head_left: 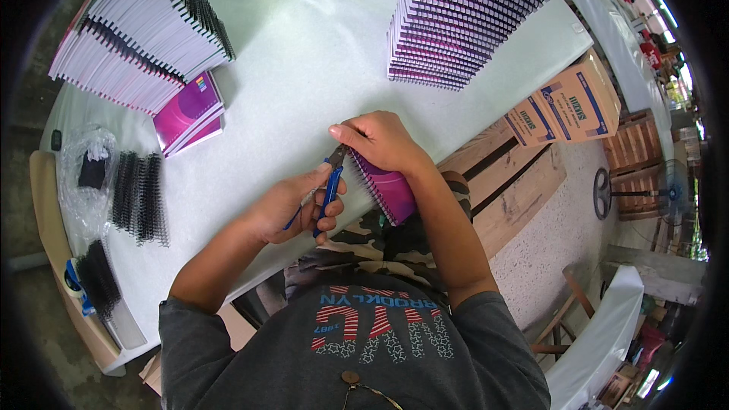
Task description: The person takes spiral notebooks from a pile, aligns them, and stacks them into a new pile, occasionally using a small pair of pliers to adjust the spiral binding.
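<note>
A small purple notebook point(393, 191) with a spiral coil is held near the centre of the frame, above the front edge of the desk point(228, 182). Its upper end is gripped by the right hand point(383, 140), which is closed over it, and its coil edge is turned to the left. By the left hand point(304, 209), pliers with blue handles point(332, 191) are gripped, with the fingers curled around the handles. The tip of the pliers is placed at the upper end of the coil; whether the wire is pinched there cannot be told.

At the upper right of the desk, a tall pile of coil-bound notebooks point(459, 26) is seen. At the upper left, piles of bound books point(140, 38) are set, and just beside them some purple booklets point(194, 110) are laid. Along the left side, a row of black coils point(139, 197) is placed beside a clear plastic bag point(95, 137). Another bundle of black coils point(97, 281) is found at the lower left.

Cardboard boxes point(581, 102) are seen at the right of the frame, near wooden boards point(505, 197).
</note>
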The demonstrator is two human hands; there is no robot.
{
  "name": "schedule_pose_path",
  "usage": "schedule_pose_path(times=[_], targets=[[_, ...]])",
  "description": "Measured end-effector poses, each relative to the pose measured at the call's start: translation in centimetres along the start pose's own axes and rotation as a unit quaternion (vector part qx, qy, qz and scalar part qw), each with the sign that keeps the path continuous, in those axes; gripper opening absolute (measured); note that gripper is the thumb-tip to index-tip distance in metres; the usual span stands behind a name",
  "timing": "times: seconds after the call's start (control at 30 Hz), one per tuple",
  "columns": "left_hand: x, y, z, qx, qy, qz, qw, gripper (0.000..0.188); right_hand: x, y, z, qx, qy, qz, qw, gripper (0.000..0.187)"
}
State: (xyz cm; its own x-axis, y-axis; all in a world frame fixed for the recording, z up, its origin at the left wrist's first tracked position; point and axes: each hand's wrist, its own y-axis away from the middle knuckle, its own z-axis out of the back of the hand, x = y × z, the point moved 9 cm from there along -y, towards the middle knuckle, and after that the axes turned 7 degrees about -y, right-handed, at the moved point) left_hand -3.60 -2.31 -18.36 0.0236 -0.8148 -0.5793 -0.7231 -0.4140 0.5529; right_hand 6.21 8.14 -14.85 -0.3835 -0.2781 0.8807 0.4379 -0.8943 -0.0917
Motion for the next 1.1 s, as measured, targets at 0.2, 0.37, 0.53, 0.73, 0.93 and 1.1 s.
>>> schedule_pose_path(times=[0.2, 0.37, 0.53, 0.73, 0.93, 1.1], targets=[[-0.3, 0.1, 0.2, -0.083, -0.059, 0.011, 0.995, 0.05, 0.0, 0.1, 0.1, 0.005, 0.016, 0.014, 1.0, 0.053], [0.3, -0.3, 0.1, -0.011, 0.039, 0.023, 0.999, 0.051, 0.1, 0.1, 0.0, 0.01, 0.015, 0.006, 1.0, 0.052], [0.4, -0.4, 0.4, 0.045, 0.032, 0.005, 0.998, 0.052, 0.1, 0.0, -0.1, 0.011, 0.012, 0.017, 1.0, 0.052], [-0.4, 0.4, -0.2, -0.054, -0.017, 0.029, 0.998, 0.054, -0.4, 0.1, 0.2, 0.007, -0.007, -0.006, 1.0, 0.053], [-1.1, 0.9, 1.1, -0.03, -0.176, 0.026, 0.984, 0.049, -0.8, 0.0, -0.1, 0.002, -0.01, -0.001, 1.0, 0.05], [-6.1, 3.1, 1.0, -0.34, -0.74, -0.082, 0.574, 0.035, -0.1, 0.2, -0.2, -0.001, -0.004, 0.003, 1.0, 0.048]])
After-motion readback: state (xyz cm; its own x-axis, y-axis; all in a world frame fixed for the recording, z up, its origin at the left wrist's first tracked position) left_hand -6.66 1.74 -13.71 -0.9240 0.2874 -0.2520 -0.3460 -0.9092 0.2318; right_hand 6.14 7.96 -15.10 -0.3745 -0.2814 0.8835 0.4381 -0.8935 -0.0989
